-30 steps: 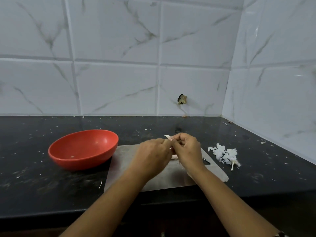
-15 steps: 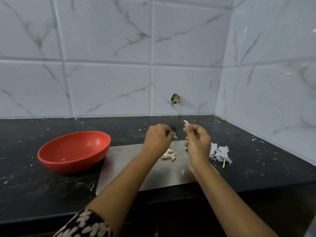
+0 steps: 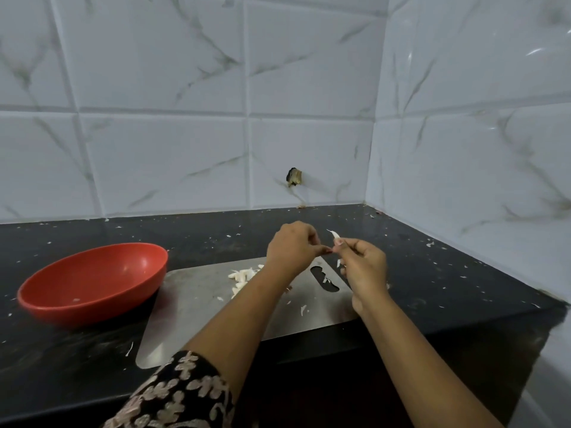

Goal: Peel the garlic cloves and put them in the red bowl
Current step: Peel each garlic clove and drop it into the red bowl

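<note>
The black stone surface (image 3: 432, 273) lies open behind the shallow round red bowl (image 3: 92, 313) and the steel cutting board (image 3: 200, 319) — a strip up to the white marbled tile back wall (image 3: 173, 162). Rightward, the surface runs to the tiled side wall (image 3: 469, 149). Bowl and board sit just beside each other. The left hand (image 3: 293, 248) and right hand (image 3: 364, 267) meet above the board's far part, pinching a white garlic clove (image 3: 335, 235) — the bowl's mouth stands unobstructed.

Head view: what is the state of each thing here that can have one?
red bowl: upright, nearly empty, a few white bits inside.
garlic clove: pinched in the right hand, raised above the board.
left hand: fingers curled, tips at the clove; grip unclear.
garlic pieces: loose on the board.
steel cutting board: flat on the counter.
</note>
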The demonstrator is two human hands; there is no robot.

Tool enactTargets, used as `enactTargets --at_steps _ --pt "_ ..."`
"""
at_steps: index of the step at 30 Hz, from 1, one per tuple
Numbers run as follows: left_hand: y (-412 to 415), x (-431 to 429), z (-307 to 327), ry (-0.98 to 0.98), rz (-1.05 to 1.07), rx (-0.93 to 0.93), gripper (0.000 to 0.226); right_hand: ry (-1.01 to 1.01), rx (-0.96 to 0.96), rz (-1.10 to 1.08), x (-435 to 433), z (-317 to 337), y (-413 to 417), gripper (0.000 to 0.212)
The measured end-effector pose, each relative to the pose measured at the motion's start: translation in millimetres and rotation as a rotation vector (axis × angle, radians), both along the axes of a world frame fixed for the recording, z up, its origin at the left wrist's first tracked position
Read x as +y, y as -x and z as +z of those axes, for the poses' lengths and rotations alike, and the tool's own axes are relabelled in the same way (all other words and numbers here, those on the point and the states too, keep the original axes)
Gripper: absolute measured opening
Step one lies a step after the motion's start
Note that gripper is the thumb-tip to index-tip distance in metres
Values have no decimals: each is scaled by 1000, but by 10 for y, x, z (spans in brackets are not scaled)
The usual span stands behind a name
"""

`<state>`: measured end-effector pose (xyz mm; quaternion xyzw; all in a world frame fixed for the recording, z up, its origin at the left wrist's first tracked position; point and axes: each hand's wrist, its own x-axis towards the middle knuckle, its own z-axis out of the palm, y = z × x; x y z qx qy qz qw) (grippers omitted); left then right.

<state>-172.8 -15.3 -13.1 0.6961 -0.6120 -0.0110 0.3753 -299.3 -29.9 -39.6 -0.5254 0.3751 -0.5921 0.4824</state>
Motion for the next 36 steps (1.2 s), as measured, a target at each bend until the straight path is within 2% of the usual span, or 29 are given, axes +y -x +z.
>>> enactTargets --at_steps 2,5,11,15,18,21,25,28,32,36 --pt "-103 154 33 76 -108 51 8 -1 5 61 24 39 -41 17" --pt "-270 456 133 125 -227 110 19 25 88 166 78 91 -141 19" --pt "-663 911 148 207 -156 294 8 107 189 464 259 188 -502 15" --pt "-850 1038 62 265 -16 93 6 300 356 401 363 191 -707 13" --pt "-929 1085 -73 275 69 -37 5 344 388 347 383 105 -792 13" --pt "-936 1095 -162 245 147 -200 11 411 497 322 373 5 -836 15" --pt "-889 1091 -173 206 230 -418 21 451 577 358 373 -19 -836 14" --pt "-877 1090 -216 275 239 -463 22 396 548 387 384 -14 -814 14" --pt "-905 1107 -256 287 185 -419 16 310 484 447 409 0 -790 13" --pt "-877 1118 -277 322 160 -454 37 339 496 489 466 -18 -795 13"
